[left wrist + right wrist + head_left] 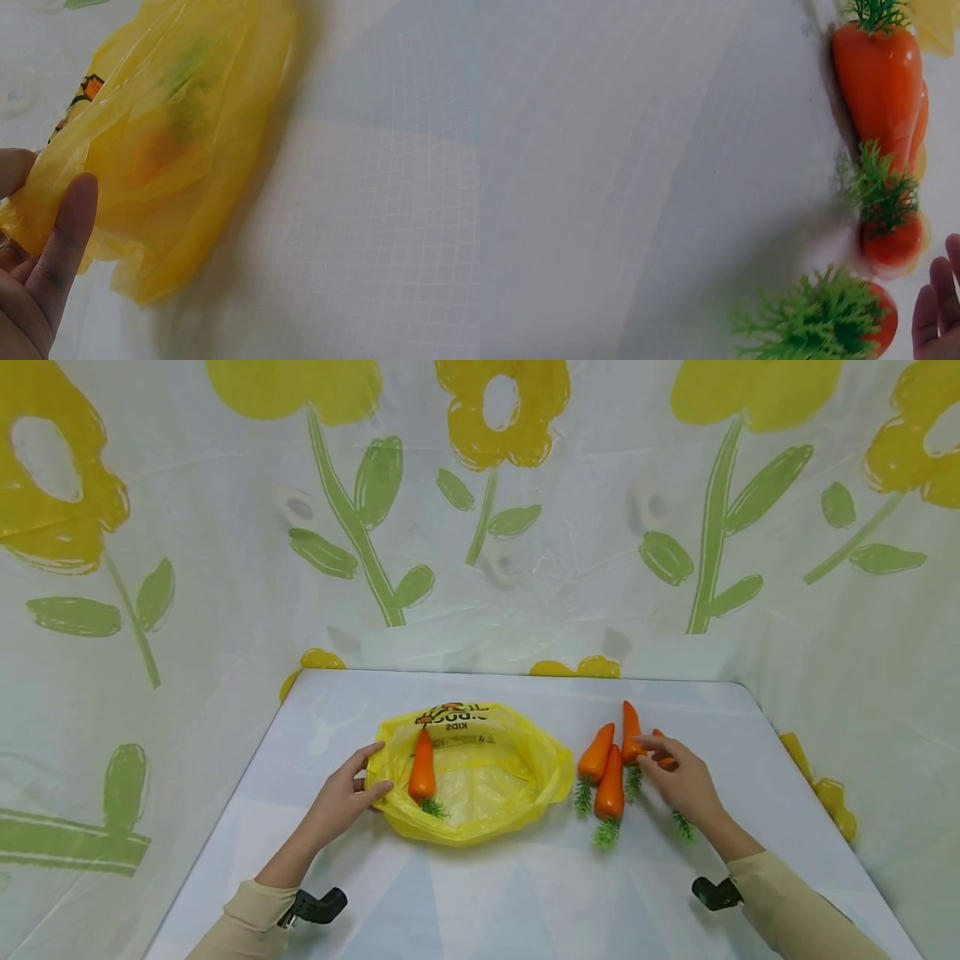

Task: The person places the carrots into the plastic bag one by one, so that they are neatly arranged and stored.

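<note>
My left hand (336, 806) pinches the left rim of a crumpled yellow plastic bag (487, 777), thumb on the near side. In the left wrist view, thumb and finger hold the film of that bag (187, 225). One orange toy carrot (423, 768) with a green top lies inside, toward the bag's left. My right hand (686, 781) hovers over the carrots at the right, its fingers extended and partly covering one carrot (667, 763). Beside it lie three more: a left carrot (597, 753), a near carrot (611, 785) and a far carrot (631, 727).
A pale table (487, 902) with faint triangle patterns carries everything. Behind and at both sides hangs a white curtain (570, 585) printed with yellow flowers. Black wrist-worn cameras, left (318, 906) and right (716, 893), sit above the near tabletop.
</note>
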{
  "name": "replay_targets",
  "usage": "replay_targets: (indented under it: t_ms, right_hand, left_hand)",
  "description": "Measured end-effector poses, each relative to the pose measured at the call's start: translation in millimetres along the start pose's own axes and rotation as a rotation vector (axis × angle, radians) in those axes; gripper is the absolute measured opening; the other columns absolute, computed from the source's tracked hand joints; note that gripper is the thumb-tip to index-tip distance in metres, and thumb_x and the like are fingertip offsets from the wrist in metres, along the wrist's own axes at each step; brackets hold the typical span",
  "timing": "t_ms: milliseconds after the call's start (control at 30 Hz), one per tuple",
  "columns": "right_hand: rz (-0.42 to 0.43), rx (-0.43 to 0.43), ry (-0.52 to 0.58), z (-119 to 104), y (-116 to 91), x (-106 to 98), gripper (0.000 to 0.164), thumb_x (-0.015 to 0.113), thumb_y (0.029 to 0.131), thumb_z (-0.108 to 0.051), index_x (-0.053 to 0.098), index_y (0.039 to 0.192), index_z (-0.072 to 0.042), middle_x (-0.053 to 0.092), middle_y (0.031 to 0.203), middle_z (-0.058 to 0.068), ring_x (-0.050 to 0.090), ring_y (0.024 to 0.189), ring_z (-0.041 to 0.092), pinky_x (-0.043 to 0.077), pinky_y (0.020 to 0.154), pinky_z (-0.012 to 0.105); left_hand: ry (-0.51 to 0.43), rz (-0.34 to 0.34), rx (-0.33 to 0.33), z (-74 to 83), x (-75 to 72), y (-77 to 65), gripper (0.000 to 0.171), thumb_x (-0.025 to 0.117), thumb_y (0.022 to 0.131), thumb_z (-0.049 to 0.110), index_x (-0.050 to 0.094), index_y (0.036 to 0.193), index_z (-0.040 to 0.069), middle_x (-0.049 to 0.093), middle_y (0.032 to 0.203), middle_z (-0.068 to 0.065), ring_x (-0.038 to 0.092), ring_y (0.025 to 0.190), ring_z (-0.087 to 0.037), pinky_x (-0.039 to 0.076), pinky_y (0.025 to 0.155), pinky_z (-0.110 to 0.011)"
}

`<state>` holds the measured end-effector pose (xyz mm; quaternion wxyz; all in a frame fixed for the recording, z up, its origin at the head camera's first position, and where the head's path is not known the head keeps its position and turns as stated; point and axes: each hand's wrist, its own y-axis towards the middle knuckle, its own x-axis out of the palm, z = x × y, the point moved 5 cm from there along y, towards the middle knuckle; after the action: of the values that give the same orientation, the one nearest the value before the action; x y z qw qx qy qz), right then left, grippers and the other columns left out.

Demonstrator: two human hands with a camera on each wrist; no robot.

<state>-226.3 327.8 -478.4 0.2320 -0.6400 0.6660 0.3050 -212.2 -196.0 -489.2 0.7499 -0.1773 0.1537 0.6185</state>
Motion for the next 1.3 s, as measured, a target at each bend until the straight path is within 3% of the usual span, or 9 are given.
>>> replay_targets:
  t_ms: [233, 567, 667, 867, 967, 1167, 1300]
  right_hand:
    - [0.016, 0.013, -0.007, 3.5, -4.2, -8.2, 0.042, 0.063, 0.103, -0.030, 0.061, 0.139, -0.009, 0.061, 0.126, 0.017, 0.057, 0.099, 0.030, 0.052, 0.071, 0.023]
    - [0.038, 0.006, -0.062, 18.5, -4.5, -15.6, 0.039, 0.064, 0.102, -0.025, 0.062, 0.136, -0.006, 0.059, 0.133, 0.018, 0.054, 0.107, 0.028, 0.044, 0.077, 0.012]
    - [0.034, 0.002, -0.083, 21.7, -5.3, -17.6, 0.040, 0.064, 0.102, -0.026, 0.062, 0.136, -0.005, 0.059, 0.133, 0.019, 0.055, 0.108, 0.030, 0.047, 0.081, 0.019]
    - [-0.003, 0.022, -0.091, 26.4, -7.9, -19.3, 0.044, 0.063, 0.103, -0.027, 0.060, 0.137, -0.001, 0.052, 0.138, 0.026, 0.052, 0.113, 0.040, 0.051, 0.091, 0.052]
    - [-0.035, 0.059, -0.076, 30.6, -8.7, -18.9, 0.046, 0.062, 0.103, -0.028, 0.058, 0.139, 0.000, 0.046, 0.142, 0.029, 0.048, 0.119, 0.045, 0.048, 0.096, 0.062]
    - [-0.124, 0.191, -0.062, 43.1, -9.4, -15.9, 0.058, 0.060, 0.103, -0.039, 0.051, 0.146, -0.002, 0.036, 0.150, 0.033, 0.043, 0.127, 0.051, 0.048, 0.097, 0.063]
    - [-0.170, 0.232, -0.063, 46.3, -9.1, -14.0, 0.061, 0.061, 0.102, -0.042, 0.050, 0.147, -0.002, 0.033, 0.153, 0.035, 0.042, 0.130, 0.054, 0.049, 0.097, 0.062]
  left_hand:
    - [0.000, 0.000, 0.002, 0.8, 0.1, -0.4, 0.069, 0.070, 0.098, 0.015, 0.034, 0.157, 0.009, 0.046, 0.145, -0.026, 0.068, 0.093, -0.025, 0.061, 0.072, -0.035]
    - [-0.002, 0.000, -0.010, 0.2, -0.2, -0.5, 0.070, 0.070, 0.098, 0.015, 0.034, 0.157, 0.010, 0.045, 0.147, -0.025, 0.068, 0.096, -0.026, 0.061, 0.074, -0.033]
    - [-0.007, -0.001, -0.010, 0.3, 0.0, -0.5, 0.070, 0.070, 0.098, 0.014, 0.034, 0.157, 0.009, 0.046, 0.146, -0.025, 0.068, 0.095, -0.026, 0.061, 0.073, -0.033]
    - [-0.014, -0.002, -0.009, 0.7, 0.2, -1.1, 0.070, 0.070, 0.097, 0.014, 0.034, 0.157, 0.009, 0.046, 0.145, -0.026, 0.068, 0.093, -0.025, 0.061, 0.072, -0.034]
    - [-0.015, -0.002, -0.010, 1.3, 0.2, -1.5, 0.070, 0.070, 0.097, 0.014, 0.034, 0.157, 0.009, 0.046, 0.145, -0.026, 0.068, 0.094, -0.025, 0.061, 0.072, -0.034]
    - [-0.011, 0.002, -0.018, 1.8, -0.1, -1.9, 0.070, 0.070, 0.098, 0.014, 0.034, 0.157, 0.009, 0.046, 0.145, -0.025, 0.067, 0.095, -0.025, 0.061, 0.073, -0.034]
    - [-0.001, 0.004, -0.019, 2.2, -0.5, -1.9, 0.069, 0.069, 0.098, 0.015, 0.034, 0.157, 0.009, 0.045, 0.147, -0.025, 0.067, 0.094, -0.024, 0.061, 0.073, -0.032]
